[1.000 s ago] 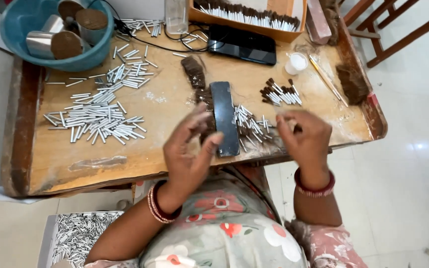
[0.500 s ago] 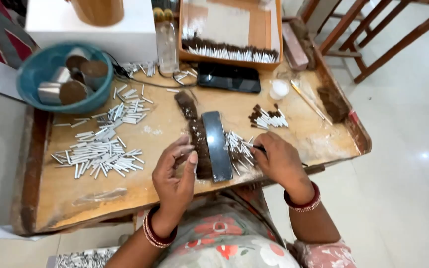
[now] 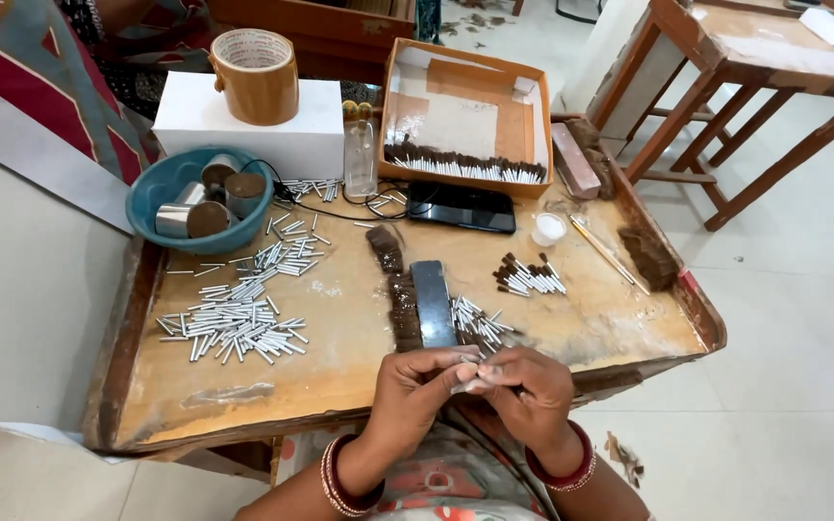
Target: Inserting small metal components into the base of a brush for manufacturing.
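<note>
Just behind the dark flat bar (image 3: 433,304) at the bench (image 3: 359,362) edge, both hands, left hand (image 3: 424,389) and right hand (image 3: 525,388), have drawn together, fingers (image 3: 465,371) now pinched on a small silver tube (image 3: 476,382), suggesting assembly is underway.

Pretty plain room: glossy white tiled floor (image 3: 803,318) all around, catching soft, even light with a mild sheen. The low wooden work table (image 3: 340,367) has a raised rim and a worn, stained top. Off to the upper right there's a taller wooden table (image 3: 726,58) with slanted legs and crossbars, and something pale lying on its top. Upper left, a red cloth with grey stripes (image 3: 41,87) drapes down next to a white sloping panel (image 3: 41,164). No windows in view
</note>
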